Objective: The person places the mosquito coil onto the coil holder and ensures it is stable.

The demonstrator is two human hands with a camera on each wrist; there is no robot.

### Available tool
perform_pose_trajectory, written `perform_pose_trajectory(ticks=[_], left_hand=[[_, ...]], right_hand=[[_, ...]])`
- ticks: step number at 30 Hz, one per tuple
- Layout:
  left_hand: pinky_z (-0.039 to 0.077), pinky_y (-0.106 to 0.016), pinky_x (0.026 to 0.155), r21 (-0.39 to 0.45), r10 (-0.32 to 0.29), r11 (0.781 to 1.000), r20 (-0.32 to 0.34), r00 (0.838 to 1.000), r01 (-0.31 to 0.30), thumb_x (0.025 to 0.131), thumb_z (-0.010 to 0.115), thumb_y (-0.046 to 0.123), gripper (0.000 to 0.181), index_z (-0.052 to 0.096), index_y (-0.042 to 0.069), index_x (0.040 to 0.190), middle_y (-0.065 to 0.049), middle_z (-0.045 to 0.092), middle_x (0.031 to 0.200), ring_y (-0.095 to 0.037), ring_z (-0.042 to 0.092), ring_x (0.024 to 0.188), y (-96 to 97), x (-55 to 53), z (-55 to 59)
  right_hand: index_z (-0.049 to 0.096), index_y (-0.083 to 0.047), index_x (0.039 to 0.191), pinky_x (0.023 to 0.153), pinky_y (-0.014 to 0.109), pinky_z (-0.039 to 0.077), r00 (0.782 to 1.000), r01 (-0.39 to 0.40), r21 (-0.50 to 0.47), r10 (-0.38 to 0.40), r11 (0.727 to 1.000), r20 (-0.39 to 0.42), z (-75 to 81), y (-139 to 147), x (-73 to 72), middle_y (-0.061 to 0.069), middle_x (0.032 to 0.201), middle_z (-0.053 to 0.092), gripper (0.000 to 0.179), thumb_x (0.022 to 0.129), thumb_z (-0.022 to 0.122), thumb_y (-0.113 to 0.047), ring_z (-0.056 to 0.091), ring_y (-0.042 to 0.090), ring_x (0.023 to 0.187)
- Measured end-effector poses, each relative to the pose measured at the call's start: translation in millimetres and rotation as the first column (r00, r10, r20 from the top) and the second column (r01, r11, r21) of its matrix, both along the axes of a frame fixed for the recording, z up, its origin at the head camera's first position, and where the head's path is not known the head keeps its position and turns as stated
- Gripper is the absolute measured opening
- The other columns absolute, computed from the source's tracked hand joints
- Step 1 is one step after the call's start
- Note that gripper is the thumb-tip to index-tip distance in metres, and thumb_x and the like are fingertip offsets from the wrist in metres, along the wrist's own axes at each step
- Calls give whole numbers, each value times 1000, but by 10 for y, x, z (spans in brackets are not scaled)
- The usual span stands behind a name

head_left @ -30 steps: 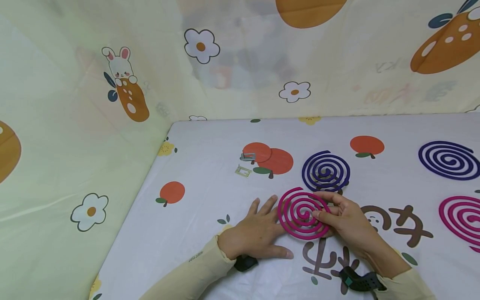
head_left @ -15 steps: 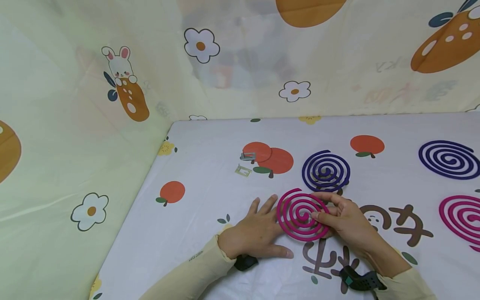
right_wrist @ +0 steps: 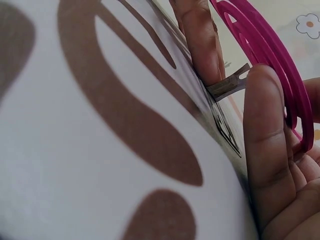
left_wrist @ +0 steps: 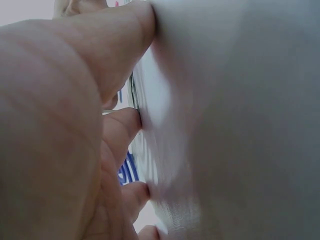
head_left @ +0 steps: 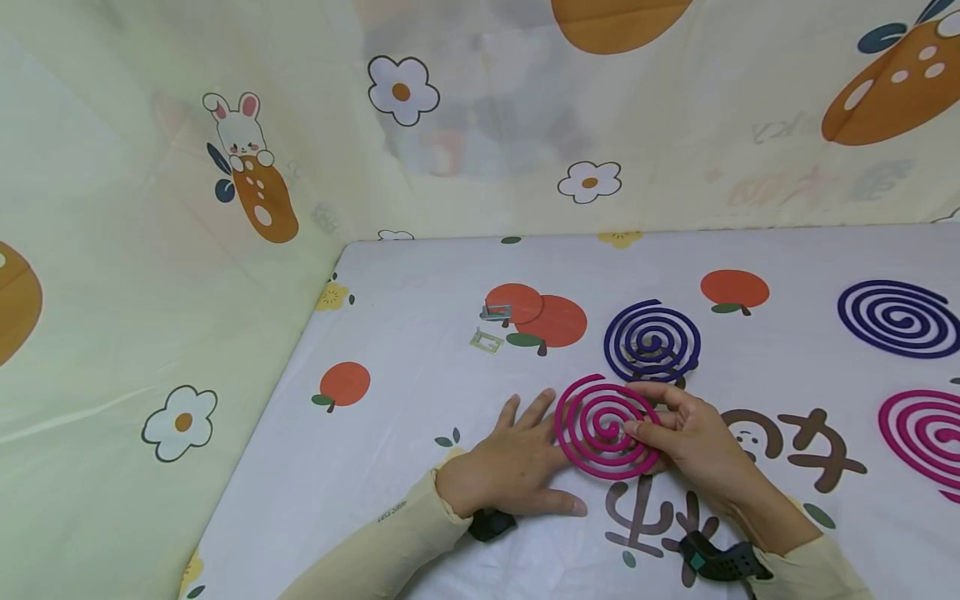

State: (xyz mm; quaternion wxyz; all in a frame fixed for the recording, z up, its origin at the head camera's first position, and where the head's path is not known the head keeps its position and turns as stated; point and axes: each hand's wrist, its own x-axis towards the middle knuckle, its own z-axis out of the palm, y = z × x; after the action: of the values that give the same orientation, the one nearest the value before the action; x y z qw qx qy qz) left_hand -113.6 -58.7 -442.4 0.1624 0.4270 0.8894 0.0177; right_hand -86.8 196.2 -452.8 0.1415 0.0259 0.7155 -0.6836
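Observation:
A pink mosquito coil (head_left: 612, 430) is pinched near its centre by my right hand (head_left: 701, 442), thumb on top and fingers at its right edge. My left hand (head_left: 510, 471) lies on the tablecloth with spread fingers, some partly behind the coil. In the right wrist view, a thin metal coil stand (right_wrist: 227, 86) sits on the cloth with its prong raised beside the tilted coil. A fingertip of the left hand is at the stand's base. Whether the prong enters the coil's centre is hidden. Fingers (left_wrist: 124, 127) of the left hand touch the cloth in the left wrist view.
A dark blue coil (head_left: 654, 342) lies just behind the pink one. Another blue coil (head_left: 902, 321) and a second pink coil (head_left: 947, 437) lie at the right. Two small metal stands, one silver (head_left: 495, 313) and one brass-coloured (head_left: 487, 342), lie at the back. Fabric walls enclose the table.
The pink coil in my right hand shifted slightly left and down, then back up and right. My left hand has stayed put.

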Motion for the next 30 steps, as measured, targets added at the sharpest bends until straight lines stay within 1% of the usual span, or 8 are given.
perform_pose_trajectory(ticks=[15, 24, 30], left_hand=[[14, -67, 123, -17, 9, 1000, 9, 1000, -9, 91, 58, 75, 84, 29, 44, 163, 2, 14, 175, -34, 2, 161, 13, 5, 2], [13, -67, 124, -26, 18, 1000, 21, 1000, -18, 91, 58, 75, 83, 30, 44, 163, 2, 14, 175, -34, 1, 162, 17, 5, 5], [14, -67, 123, -26, 11, 1000, 12, 1000, -11, 91, 58, 75, 84, 29, 44, 163, 2, 15, 175, -34, 1, 161, 16, 2, 12]], right_hand=[[43, 0, 153, 79, 32, 62, 1000, 24, 9, -24, 1000, -11, -1, -16, 0, 19, 114, 76, 59, 101, 70, -11, 77, 18, 94], [43, 0, 152, 77, 35, 63, 1000, 21, -3, -21, 1000, -10, 8, -14, 2, 18, 113, 76, 59, 101, 69, -11, 78, 19, 92], [41, 1, 153, 77, 35, 63, 1000, 10, -20, -10, 1000, -4, 11, -8, 3, 17, 112, 76, 59, 101, 69, -10, 77, 20, 92]])
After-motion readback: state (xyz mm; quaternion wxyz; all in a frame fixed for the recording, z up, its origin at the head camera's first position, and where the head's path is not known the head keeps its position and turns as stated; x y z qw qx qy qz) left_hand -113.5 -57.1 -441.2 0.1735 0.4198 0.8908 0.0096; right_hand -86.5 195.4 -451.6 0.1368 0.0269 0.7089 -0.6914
